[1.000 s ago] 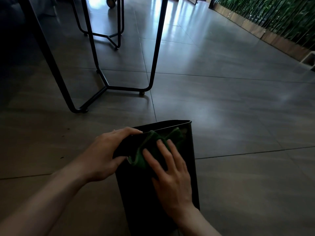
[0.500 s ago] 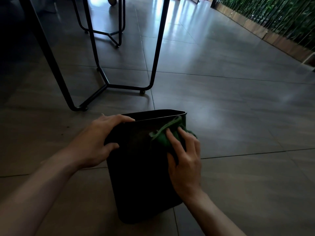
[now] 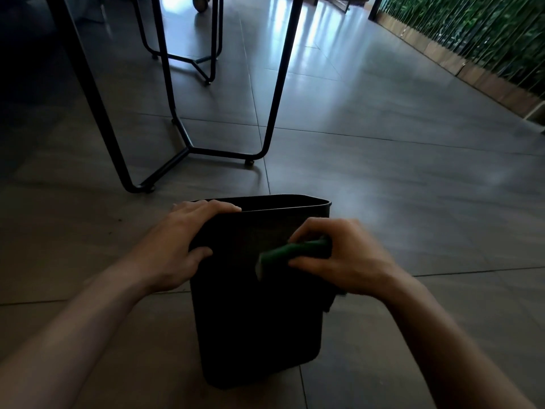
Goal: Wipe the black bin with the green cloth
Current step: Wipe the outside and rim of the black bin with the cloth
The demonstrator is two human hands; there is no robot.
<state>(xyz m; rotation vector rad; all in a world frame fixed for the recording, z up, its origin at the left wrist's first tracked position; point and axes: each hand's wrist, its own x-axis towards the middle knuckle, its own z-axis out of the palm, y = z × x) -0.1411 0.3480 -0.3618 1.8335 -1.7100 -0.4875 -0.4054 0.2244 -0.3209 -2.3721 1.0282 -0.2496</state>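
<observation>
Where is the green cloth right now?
In the head view, the bunched green cloth is gripped in the right hand, pressed against the near side of the black plastic bin, just below its rim.

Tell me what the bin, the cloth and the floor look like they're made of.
Black bin: probably plastic, matte, judging by its thin moulded rim and rounded corners. Green cloth: soft fabric, bunched and folded in the right hand; the weave is too dim to tell. Floor: large grey tiles with grout lines, a semi-gloss sheen reflecting window light.

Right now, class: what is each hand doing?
Left hand: grips the black bin at its rim, fingers curled over the edge.
Right hand: holds the green cloth against the bin's side.
</observation>
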